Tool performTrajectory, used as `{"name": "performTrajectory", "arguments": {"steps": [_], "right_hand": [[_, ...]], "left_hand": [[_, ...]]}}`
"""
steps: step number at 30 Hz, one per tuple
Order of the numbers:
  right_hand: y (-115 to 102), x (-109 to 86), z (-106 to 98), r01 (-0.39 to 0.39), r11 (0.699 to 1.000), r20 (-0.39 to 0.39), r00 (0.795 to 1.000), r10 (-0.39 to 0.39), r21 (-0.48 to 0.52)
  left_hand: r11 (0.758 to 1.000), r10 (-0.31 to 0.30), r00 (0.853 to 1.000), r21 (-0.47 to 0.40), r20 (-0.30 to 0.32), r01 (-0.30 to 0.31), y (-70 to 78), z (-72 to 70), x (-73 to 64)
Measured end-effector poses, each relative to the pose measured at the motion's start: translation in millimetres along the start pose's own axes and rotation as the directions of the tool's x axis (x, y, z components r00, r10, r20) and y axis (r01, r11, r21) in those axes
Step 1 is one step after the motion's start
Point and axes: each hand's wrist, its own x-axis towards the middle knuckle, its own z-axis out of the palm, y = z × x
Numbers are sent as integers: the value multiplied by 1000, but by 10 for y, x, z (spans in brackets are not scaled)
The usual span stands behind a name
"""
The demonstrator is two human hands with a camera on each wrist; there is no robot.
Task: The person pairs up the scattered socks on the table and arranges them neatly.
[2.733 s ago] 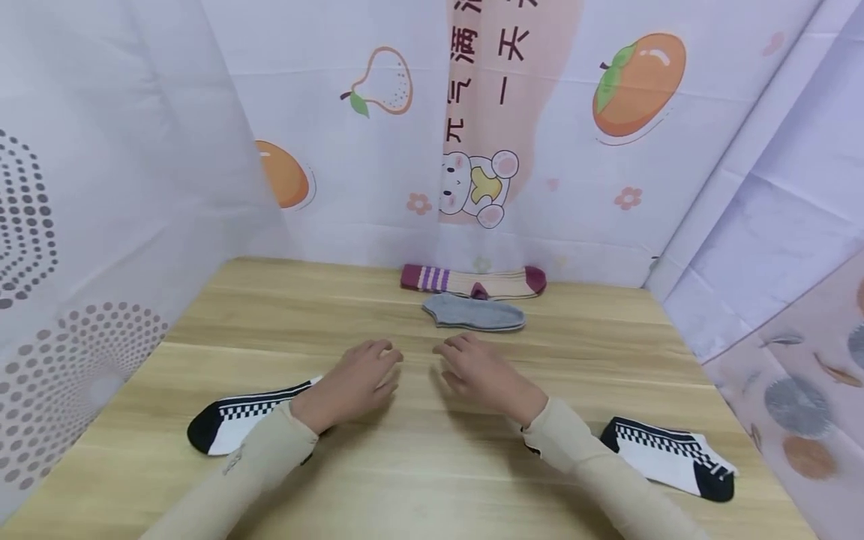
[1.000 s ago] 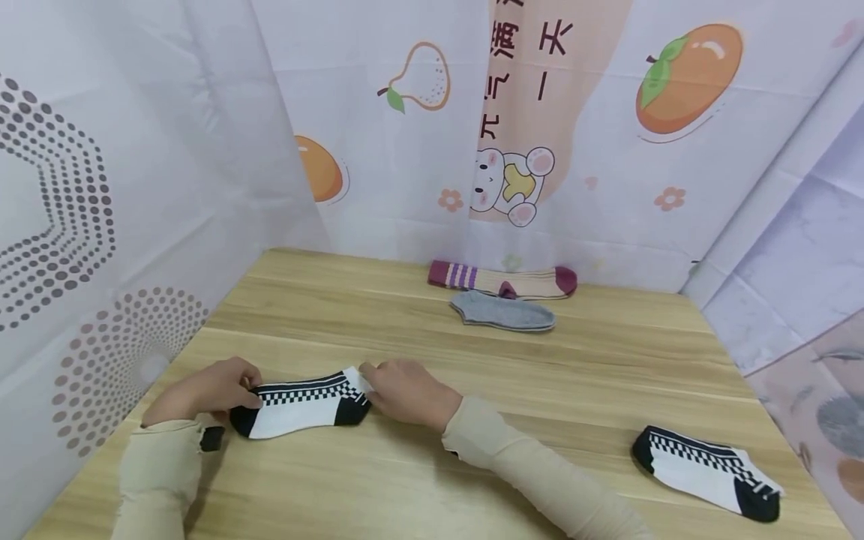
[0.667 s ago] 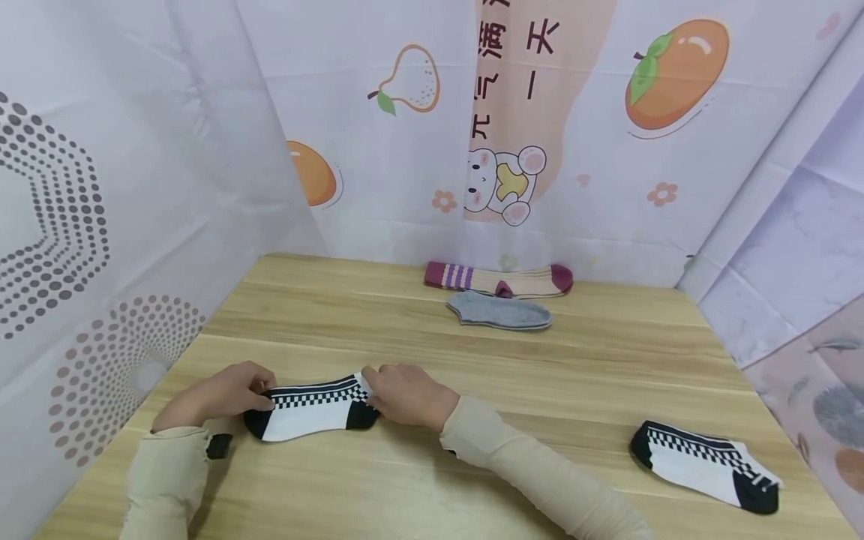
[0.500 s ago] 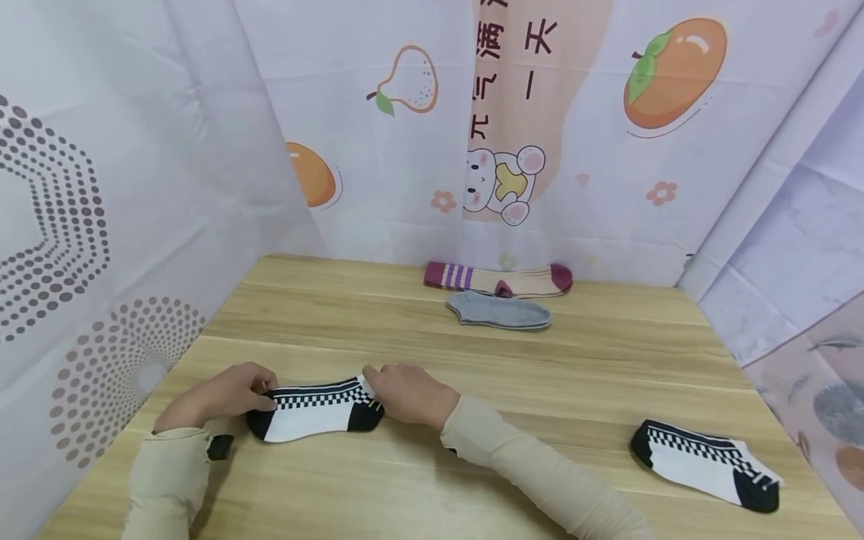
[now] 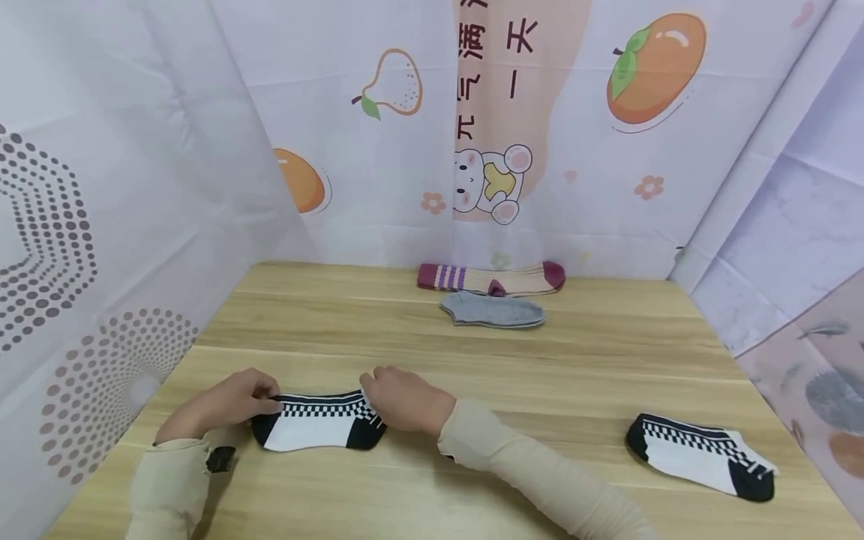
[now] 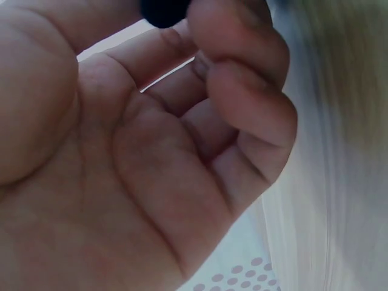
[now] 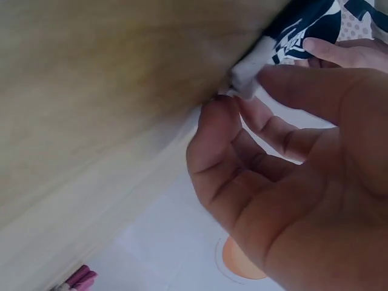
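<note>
A white ankle sock [image 5: 310, 432] with black toe and heel and a checkered band lies on the left part of the table. My left hand [image 5: 232, 403] pinches its black toe end between thumb and fingers. In the left wrist view, a bit of the dark toe [image 6: 163, 12] shows at the fingertips. At the other end, my right hand [image 5: 408, 401] pinches the white cuff [image 7: 250, 71], clearest in the right wrist view. The matching checkered sock [image 5: 695, 454] lies flat at the right, touched by neither hand.
Toward the back of the wooden table [image 5: 324, 315] lie a grey ankle sock [image 5: 496, 310] and, behind it, a long beige sock [image 5: 513, 281] with burgundy ends and purple stripes. Printed curtains [image 5: 378, 172] hang around the table's back and sides.
Both hands were over the middle of the table holding nothing; they have since moved left onto the near-left sock. Over the last second that sock has shifted slightly right and lies straighter.
</note>
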Motion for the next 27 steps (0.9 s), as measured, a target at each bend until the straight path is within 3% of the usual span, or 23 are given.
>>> {"name": "performTrajectory", "arguments": {"steps": [10, 16, 27], "right_hand": [[178, -167, -30, 53, 989, -33, 998, -49, 136], [349, -307, -97, 44, 986, -77, 997, -32, 162], [612, -578, -135, 16, 975, -137, 991, 15, 223]], "left_hand": [[999, 35, 999, -31, 28, -34, 164, 142, 84], [996, 82, 996, -41, 46, -80, 304, 179, 121], [984, 123, 992, 124, 22, -125, 642, 219, 197]]}}
